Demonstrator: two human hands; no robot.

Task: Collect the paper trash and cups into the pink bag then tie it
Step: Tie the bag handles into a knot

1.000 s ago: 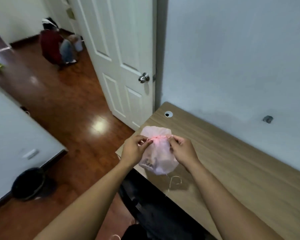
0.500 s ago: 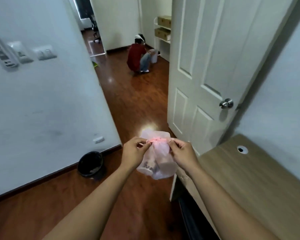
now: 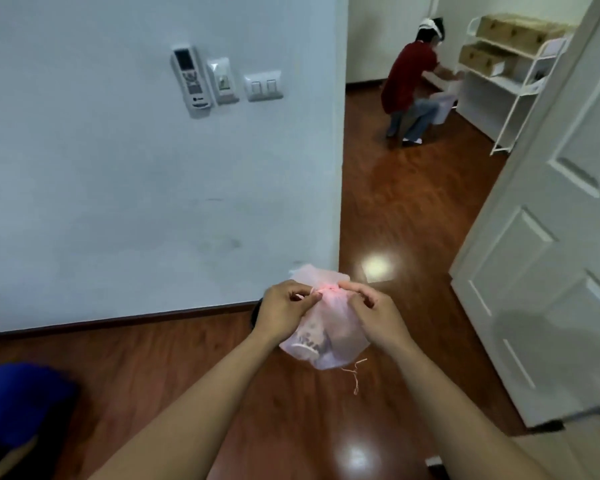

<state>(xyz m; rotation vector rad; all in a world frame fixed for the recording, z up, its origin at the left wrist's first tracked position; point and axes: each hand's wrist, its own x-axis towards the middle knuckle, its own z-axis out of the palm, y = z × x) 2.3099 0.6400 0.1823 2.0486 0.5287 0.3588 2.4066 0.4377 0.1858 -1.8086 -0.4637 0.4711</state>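
"Pinching is what is seen at both hands, is it not?"

"It is. The left hand [image 3: 284, 308] is closed, thumb and fingertips pressed together at the gathered neck of the pink bag [image 3: 329, 327], on the bag's left side. The right hand [image 3: 371, 311] is curled in the same way against the neck from the bag's right. A thin pink string [image 3: 328, 289] is wound around the neck between them."

"And where is the bag itself found?"

"It is held in the air between the two hands, clear of the wooden floor [image 3: 395, 209] below it. Its neck is bunched shut, with a frill of plastic standing above the string. Through the thin plastic a cup [image 3: 307, 344] can be made out low in the bag's left half, lying tilted; the other contents are too blurred to be told. A loose thread [image 3: 355, 375] is seen hanging under the bag's lower right."

"What is seen around the bag?"

"Just behind the bag's left side a dark round thing [image 3: 255, 311] is mostly hidden by the left hand. Left of and beyond the bag a pale wall [image 3: 118, 202] is seen, with a remote control [image 3: 191, 81] in a holder and switch plates [image 3: 263, 85] mounted high above the bag. To the bag's right a white panelled door [image 3: 551, 254] is stood open. Far beyond the bag a person in a red top [image 3: 409, 77] is crouched beside a white shelf unit [image 3: 510, 84] on which woven boxes [image 3: 510, 29] are kept. Down to the bag's left a blurred blue object [image 3: 18, 403] is seen."
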